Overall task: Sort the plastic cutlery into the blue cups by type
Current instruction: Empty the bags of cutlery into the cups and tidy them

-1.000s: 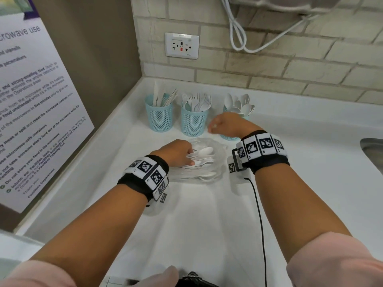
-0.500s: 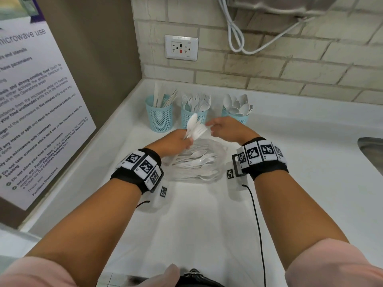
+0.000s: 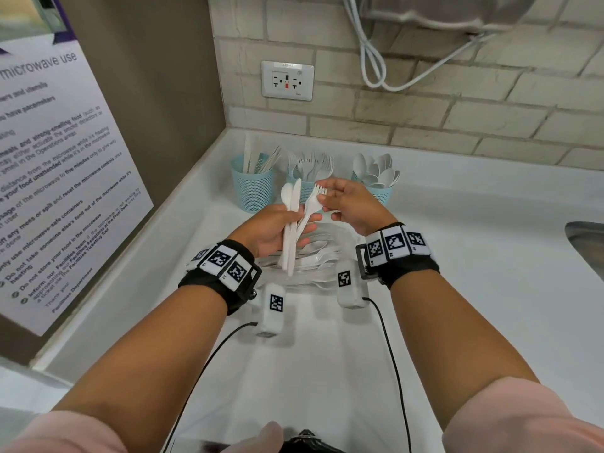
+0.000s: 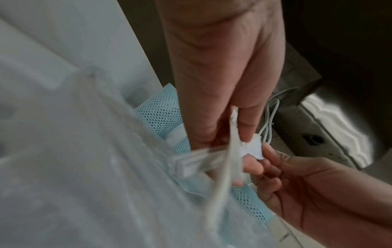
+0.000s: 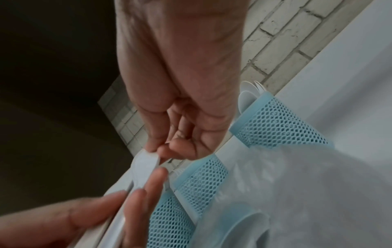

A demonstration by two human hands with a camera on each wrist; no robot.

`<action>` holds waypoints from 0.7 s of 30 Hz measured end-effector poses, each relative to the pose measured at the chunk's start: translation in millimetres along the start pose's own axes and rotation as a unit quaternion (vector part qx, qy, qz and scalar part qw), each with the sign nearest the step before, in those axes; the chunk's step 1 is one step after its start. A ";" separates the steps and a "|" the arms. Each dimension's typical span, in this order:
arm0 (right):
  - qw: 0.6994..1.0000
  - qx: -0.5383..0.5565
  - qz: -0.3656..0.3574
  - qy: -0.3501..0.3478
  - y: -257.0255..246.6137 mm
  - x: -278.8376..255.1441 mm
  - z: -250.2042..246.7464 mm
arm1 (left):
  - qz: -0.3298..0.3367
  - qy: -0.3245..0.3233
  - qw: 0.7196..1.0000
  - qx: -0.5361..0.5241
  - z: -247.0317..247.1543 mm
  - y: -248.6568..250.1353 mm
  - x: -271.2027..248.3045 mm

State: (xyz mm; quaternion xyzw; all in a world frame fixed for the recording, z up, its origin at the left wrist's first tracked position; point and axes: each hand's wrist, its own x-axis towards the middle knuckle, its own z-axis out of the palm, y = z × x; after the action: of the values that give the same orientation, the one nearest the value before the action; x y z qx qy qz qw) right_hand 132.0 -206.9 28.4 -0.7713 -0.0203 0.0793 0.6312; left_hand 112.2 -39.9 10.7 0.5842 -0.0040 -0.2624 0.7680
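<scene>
Three blue mesh cups stand at the back: the left cup (image 3: 252, 188) holds knives, the middle cup (image 3: 305, 191) forks, the right cup (image 3: 382, 194) spoons. My left hand (image 3: 287, 228) grips a bundle of white cutlery upright above the clear bag (image 3: 322, 256) of loose pieces: a spoon (image 3: 286, 193), a knife (image 3: 297, 192) and a fork (image 3: 313, 201). My right hand (image 3: 327, 199) pinches the fork's head between thumb and fingertip. The pinch (image 5: 148, 159) shows in the right wrist view, next to the left hand's fingers (image 5: 135, 206). In the blurred left wrist view both hands meet at the bundle (image 4: 232, 151).
A white counter (image 3: 474, 289) runs to a brick wall with a socket (image 3: 287, 80) and a hanging white cable (image 3: 372, 60). A poster (image 3: 55, 178) covers the left wall. A sink edge (image 3: 588, 243) sits at the far right. Black wrist cables (image 3: 389, 341) trail toward me.
My left hand lifted a bundle of cutlery out of the bag. My right hand moved left from the spoon cup and took hold of the fork's head.
</scene>
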 end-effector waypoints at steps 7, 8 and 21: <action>0.999 0.016 0.028 0.001 -4.0 -2.6 7.1 | 0.019 0.044 0.999 0.005 2.3 -3.5 0.8; 1.000 0.000 0.027 0.007 -4.0 -2.2 9.2 | 0.020 0.051 0.998 0.007 3.1 -4.3 1.5; 0.975 -0.075 -0.072 0.194 -25.8 27.9 -4.3 | 0.061 0.156 0.985 -0.049 -2.9 1.1 12.8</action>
State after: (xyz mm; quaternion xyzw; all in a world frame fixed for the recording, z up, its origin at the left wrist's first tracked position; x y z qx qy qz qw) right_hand 161.9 -202.2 51.7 -0.8136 0.0416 -0.1194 0.5675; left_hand 124.6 -42.3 6.9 0.5786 0.0933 -0.1207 0.8012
